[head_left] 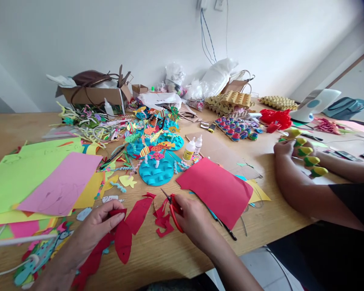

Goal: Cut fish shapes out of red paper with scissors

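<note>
Between the thumb and fingers of my left hand (104,222) is a red fish-shaped cutout (123,241), its body hanging down over the table. My right hand (189,220) grips red-handled scissors (175,207), whose blades point up and left, away from the cutout. A red strip (138,214) rests just right of my left hand. Small red scraps (163,220) lie beside the scissors. More red material (94,258) is partly under my left wrist. A large red sheet (216,190) lies to the right of my right hand.
Blue discs (156,171) with colourful paper fish stand ahead, near two glue bottles (189,149). Green and pink sheets (60,182) cover the left side. At right, a person's hands hold a painted yellow-green strip (305,151). A pen (227,229) lies by the red sheet.
</note>
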